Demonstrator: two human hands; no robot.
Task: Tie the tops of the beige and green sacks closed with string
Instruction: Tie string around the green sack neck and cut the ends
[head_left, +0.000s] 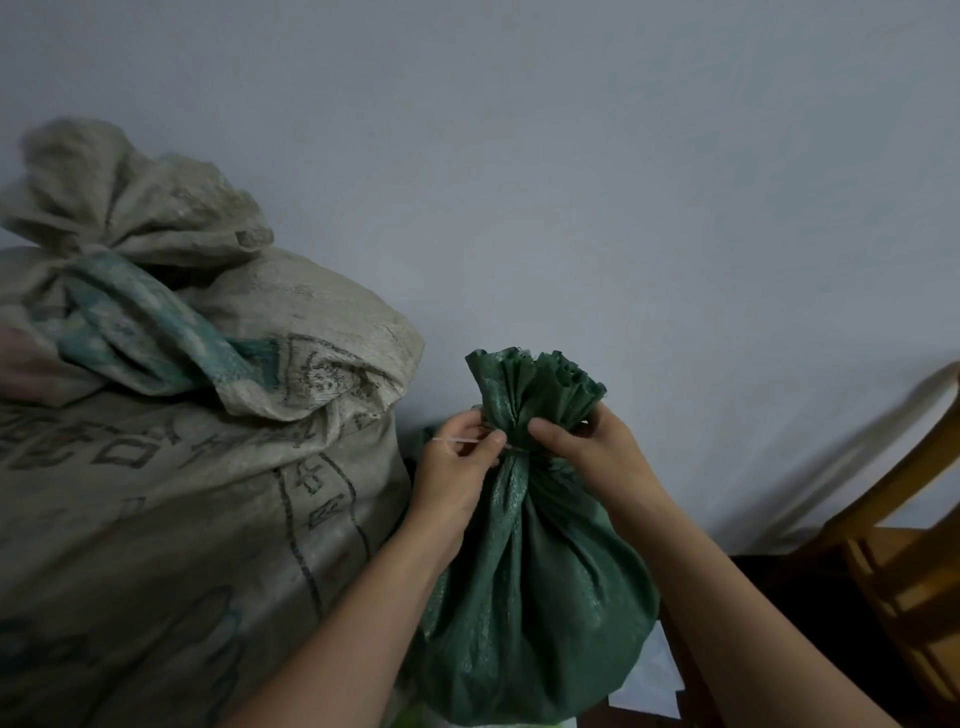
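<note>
- Both hands at green sack (530, 597) neck; right hand (587, 452) fingers clamp the gather to hold it bunched.
- String (457, 440) pinched taut in left hand (457, 462) fingers, I judge for cinching.

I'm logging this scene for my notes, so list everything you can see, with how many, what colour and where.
green sack: one, dark green, centre, neck gathered.
beige sack: at least one, beige with dark print, left, top bunched.
string: one, pale, round the green sack's neck, an end sticking out to the left.
chair: one, brown wood, right edge, partly in view.
white sheet: count unclear, white, low behind the green sack.
wall: one, pale grey-blue, behind everything.
left hand: one, pinches the string at the neck.
right hand: one, grips the gathered neck.
</note>
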